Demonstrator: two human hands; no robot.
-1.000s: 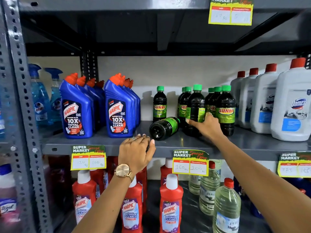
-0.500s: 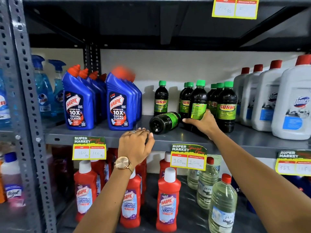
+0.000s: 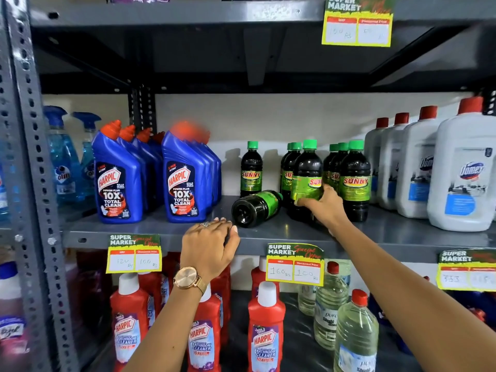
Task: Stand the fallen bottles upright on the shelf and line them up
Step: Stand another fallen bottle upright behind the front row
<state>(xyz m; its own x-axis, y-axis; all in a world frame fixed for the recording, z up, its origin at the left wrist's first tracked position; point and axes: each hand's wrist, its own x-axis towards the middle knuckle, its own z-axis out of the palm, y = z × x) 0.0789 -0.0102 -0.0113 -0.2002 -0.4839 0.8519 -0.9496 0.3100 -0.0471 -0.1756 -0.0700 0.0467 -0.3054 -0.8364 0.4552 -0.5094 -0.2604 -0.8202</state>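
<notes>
Partly done: right hand (image 3: 323, 206) wrapped around upright Sunny bottle (image 3: 306, 181); one fallen bottle (image 3: 255, 208) lying on shelf (image 3: 402, 232), not yet raised. Left hand (image 3: 208, 247) curled at shelf edge, contents unclear.

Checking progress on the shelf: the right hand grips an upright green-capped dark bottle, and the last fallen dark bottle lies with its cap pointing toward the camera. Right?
Not quite. In the head view the fallen dark bottle shows its base to the camera; its cap points back. The right hand does grip an upright green-capped dark bottle.
</notes>
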